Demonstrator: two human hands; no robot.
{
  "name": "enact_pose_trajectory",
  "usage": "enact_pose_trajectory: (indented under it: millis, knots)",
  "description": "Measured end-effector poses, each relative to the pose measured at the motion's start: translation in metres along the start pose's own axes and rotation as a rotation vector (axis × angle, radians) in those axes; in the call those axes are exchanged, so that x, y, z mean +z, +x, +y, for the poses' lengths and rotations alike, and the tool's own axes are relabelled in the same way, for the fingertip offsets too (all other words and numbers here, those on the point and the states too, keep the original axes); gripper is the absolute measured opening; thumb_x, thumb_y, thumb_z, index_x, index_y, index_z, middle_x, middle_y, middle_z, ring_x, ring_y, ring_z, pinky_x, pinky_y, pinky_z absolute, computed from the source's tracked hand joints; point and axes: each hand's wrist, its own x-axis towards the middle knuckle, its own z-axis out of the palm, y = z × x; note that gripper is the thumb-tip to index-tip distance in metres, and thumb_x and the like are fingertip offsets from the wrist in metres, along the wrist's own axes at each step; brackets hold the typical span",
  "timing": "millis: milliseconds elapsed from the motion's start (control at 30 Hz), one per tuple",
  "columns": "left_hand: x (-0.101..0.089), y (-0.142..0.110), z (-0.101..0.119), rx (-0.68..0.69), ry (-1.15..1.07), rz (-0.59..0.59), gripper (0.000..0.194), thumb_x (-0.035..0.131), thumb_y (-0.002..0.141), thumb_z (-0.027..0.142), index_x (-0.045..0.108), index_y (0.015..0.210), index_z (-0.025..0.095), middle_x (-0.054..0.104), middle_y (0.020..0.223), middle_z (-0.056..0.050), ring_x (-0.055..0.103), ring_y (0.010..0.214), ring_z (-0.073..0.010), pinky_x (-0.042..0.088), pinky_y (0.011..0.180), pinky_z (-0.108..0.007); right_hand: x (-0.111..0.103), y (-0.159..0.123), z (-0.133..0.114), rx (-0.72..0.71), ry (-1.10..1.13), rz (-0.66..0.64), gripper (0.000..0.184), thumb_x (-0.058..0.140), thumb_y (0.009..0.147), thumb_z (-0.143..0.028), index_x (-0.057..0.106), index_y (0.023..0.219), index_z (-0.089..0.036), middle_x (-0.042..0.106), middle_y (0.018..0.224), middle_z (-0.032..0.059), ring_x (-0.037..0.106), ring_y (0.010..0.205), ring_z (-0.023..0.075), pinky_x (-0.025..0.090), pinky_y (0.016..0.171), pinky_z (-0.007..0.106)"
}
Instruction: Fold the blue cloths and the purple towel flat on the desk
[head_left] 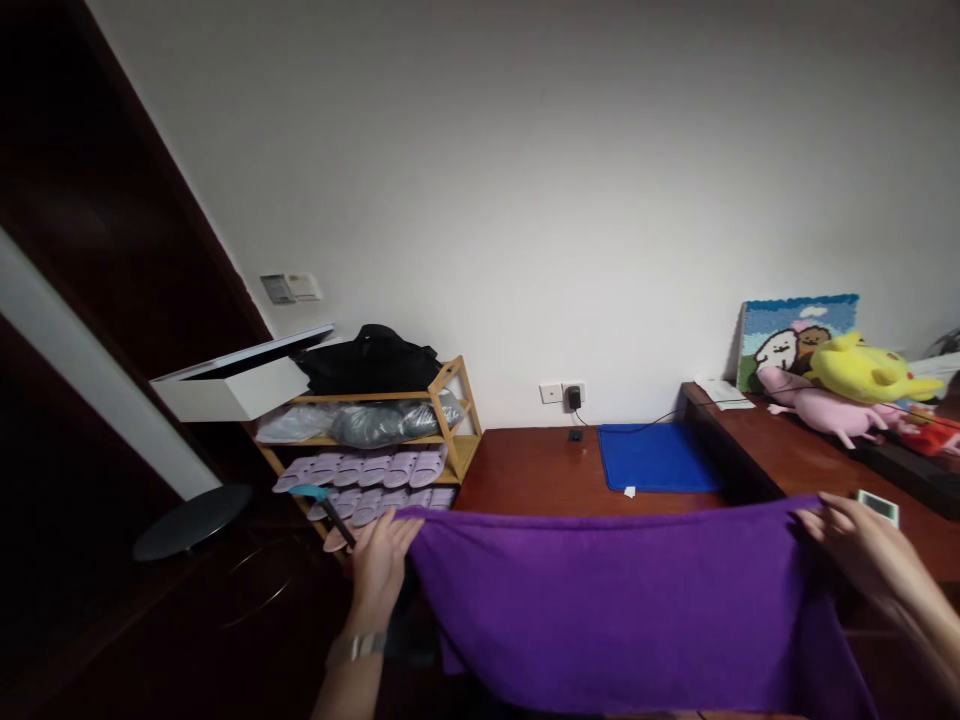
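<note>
A purple cloth (615, 610) hangs stretched out between my two hands, its top edge nearly straight. My left hand (381, 555) pinches its upper left corner, and a metal-banded watch (358, 648) is on that wrist. At the upper right corner, my right hand (851, 530) grips the cloth between thumb and fingers. Below the top edge the fabric drops in loose folds, running past the bottom of the view on the right. Behind it, part of the reddish-brown wooden table (525, 465) is hidden.
A blue folded cloth or mat (656, 458) lies on the table under a plugged-in charger (574, 397). At left, a wooden rack (450, 420) holds lilac slippers (367, 467), a black bag (367, 362) and a white box (232, 385). Plush toys (862, 370) sit right; a round stool (193, 522) stands left.
</note>
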Motion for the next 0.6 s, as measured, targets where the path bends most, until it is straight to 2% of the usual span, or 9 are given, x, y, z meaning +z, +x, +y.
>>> enact_pose_trajectory:
  millis: [67, 133, 200, 267, 333, 433, 500, 600]
  knots:
    - [0.038, 0.019, 0.003, -0.079, -0.065, -0.015, 0.007, 0.056, 0.091, 0.009, 0.055, 0.088, 0.016, 0.067, 0.083, -0.007, 0.073, 0.078, -0.0193, 0.056, 0.100, -0.050, 0.036, 0.019, -0.008, 0.091, 0.038, -0.081, 0.012, 0.070, 0.076, -0.020, 0.062, 0.074, -0.013, 0.065, 0.072, 0.0094, 0.067, 0.069, 0.0197, 0.055, 0.074, 0.036]
    - [0.071, 0.034, 0.014, -0.071, -0.099, -0.038, 0.006, 0.055, 0.093, 0.011, 0.055, 0.090, 0.015, 0.067, 0.087, -0.008, 0.073, 0.080, -0.0180, 0.057, 0.099, -0.047, 0.065, 0.037, -0.022, 0.073, 0.054, -0.132, 0.013, 0.066, 0.082, -0.017, 0.058, 0.072, -0.013, 0.060, 0.066, 0.0028, 0.064, 0.066, 0.0145, 0.052, 0.073, 0.032]
    - [0.094, 0.045, 0.030, -0.019, -0.133, -0.050, 0.007, 0.056, 0.095, 0.014, 0.053, 0.090, 0.016, 0.066, 0.089, -0.008, 0.073, 0.084, -0.0178, 0.058, 0.097, -0.044, 0.083, 0.050, -0.039, 0.018, 0.068, -0.171, 0.015, 0.065, 0.085, -0.018, 0.057, 0.073, -0.013, 0.059, 0.067, 0.0002, 0.063, 0.067, 0.0112, 0.050, 0.074, 0.030]
    - [0.103, 0.050, 0.044, 0.033, -0.167, -0.050, 0.009, 0.057, 0.095, 0.016, 0.051, 0.089, 0.017, 0.066, 0.088, -0.006, 0.073, 0.086, -0.0175, 0.058, 0.097, -0.042, 0.089, 0.056, -0.055, -0.029, 0.096, -0.202, 0.015, 0.068, 0.085, -0.020, 0.060, 0.078, -0.011, 0.061, 0.072, 0.0001, 0.063, 0.069, 0.0097, 0.050, 0.076, 0.029]
    - [0.098, 0.049, 0.050, 0.083, -0.198, -0.046, 0.010, 0.060, 0.094, 0.016, 0.052, 0.089, 0.017, 0.065, 0.086, -0.005, 0.073, 0.086, -0.0173, 0.059, 0.097, -0.041, 0.085, 0.055, -0.063, -0.081, 0.131, -0.192, 0.013, 0.071, 0.084, -0.021, 0.063, 0.083, -0.010, 0.063, 0.076, 0.0009, 0.065, 0.073, 0.0105, 0.051, 0.078, 0.029]
    - [0.067, 0.045, 0.036, 0.121, -0.214, -0.018, 0.009, 0.063, 0.091, 0.016, 0.055, 0.088, 0.017, 0.067, 0.085, -0.004, 0.073, 0.086, -0.0179, 0.058, 0.098, -0.044, 0.060, 0.044, -0.048, -0.105, 0.154, -0.135, 0.017, 0.077, 0.077, -0.021, 0.067, 0.086, -0.012, 0.068, 0.080, 0.0059, 0.070, 0.077, 0.0164, 0.055, 0.076, 0.030]
    - [0.036, 0.043, 0.008, 0.082, -0.169, 0.026, 0.008, 0.065, 0.089, 0.015, 0.057, 0.087, 0.018, 0.068, 0.082, -0.003, 0.073, 0.082, -0.0181, 0.058, 0.098, -0.046, 0.036, 0.033, -0.017, -0.050, 0.128, -0.106, 0.024, 0.082, 0.071, -0.025, 0.070, 0.087, -0.014, 0.071, 0.082, 0.0092, 0.072, 0.076, 0.0198, 0.058, 0.074, 0.030]
    - [-0.013, 0.038, -0.051, -0.032, -0.046, 0.065, 0.007, 0.065, 0.086, 0.012, 0.060, 0.085, 0.017, 0.068, 0.073, 0.000, 0.073, 0.070, -0.0166, 0.061, 0.092, -0.043, 0.000, 0.015, 0.053, 0.097, 0.026, -0.079, 0.038, 0.090, 0.054, -0.035, 0.072, 0.084, -0.017, 0.073, 0.079, 0.0091, 0.074, 0.072, 0.0233, 0.061, 0.069, 0.029]
